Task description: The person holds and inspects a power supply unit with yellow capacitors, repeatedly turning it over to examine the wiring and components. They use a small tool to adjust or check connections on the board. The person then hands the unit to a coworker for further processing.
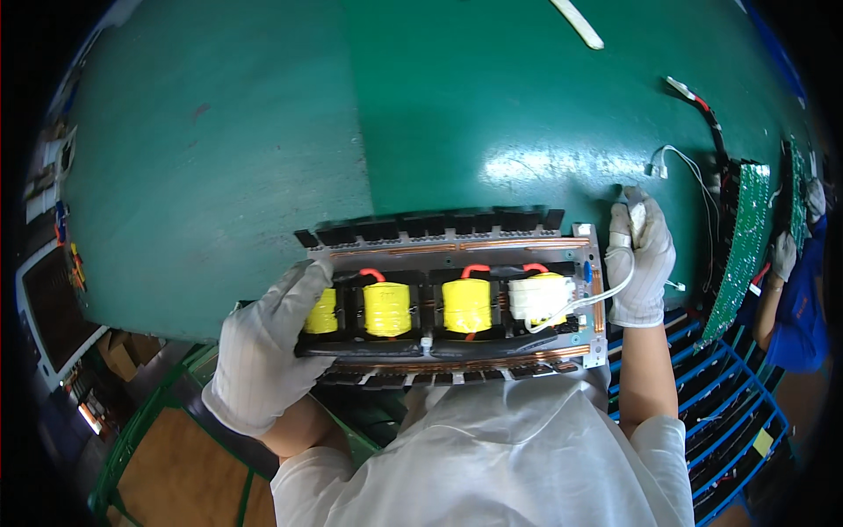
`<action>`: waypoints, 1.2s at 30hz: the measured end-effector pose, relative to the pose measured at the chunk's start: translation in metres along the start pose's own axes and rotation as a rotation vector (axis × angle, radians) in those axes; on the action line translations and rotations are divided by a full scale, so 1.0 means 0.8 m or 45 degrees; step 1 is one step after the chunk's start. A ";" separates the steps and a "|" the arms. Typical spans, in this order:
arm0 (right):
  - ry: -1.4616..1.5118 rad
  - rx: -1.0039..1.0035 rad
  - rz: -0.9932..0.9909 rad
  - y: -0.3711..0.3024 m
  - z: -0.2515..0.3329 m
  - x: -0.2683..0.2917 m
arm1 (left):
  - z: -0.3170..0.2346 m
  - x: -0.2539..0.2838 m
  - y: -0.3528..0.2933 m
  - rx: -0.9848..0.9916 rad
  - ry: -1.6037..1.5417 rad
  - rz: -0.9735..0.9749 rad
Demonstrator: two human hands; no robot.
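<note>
A circuit board assembly (425, 303) with yellow-wrapped coils and black finned edges is held at the near edge of the green table. One coil, at the right, is wrapped in white. My gloved left hand (268, 342) grips the assembly's left end, its thumb on top. Off the right end, my gloved right hand (645, 272) is closed in a pinch on the end of a white cable (622, 288). That cable loops from the white-wrapped coil to the fingers. A small whitish piece shows between the fingertips; its exact shape is partly hidden.
Another green circuit board (745, 250) stands at the right, with loose white wires (702, 180) beside it. A co-worker's gloved hand (784, 256) is beyond it. A blue wire rack (746, 386) stands low right, a wooden-seated stool (189, 470) low left. A pale stick (580, 25) lies at the far edge.
</note>
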State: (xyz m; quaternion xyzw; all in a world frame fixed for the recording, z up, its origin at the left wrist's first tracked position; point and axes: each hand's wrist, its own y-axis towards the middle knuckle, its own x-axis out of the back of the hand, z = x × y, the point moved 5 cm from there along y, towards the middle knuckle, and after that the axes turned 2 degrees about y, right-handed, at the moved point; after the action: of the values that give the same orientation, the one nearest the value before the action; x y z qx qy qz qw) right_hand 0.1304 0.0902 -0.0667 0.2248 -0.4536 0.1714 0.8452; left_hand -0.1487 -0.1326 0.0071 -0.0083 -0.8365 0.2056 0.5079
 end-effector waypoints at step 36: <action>-0.138 0.013 -0.021 0.001 0.007 -0.001 | 0.004 0.014 0.004 -0.015 -0.107 -0.059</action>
State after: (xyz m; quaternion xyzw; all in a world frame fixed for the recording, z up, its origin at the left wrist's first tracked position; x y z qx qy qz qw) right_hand 0.1257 0.0879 -0.0644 0.2418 -0.4959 0.1543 0.8196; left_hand -0.1572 -0.1281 0.0138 0.0168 -0.8583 0.1889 0.4768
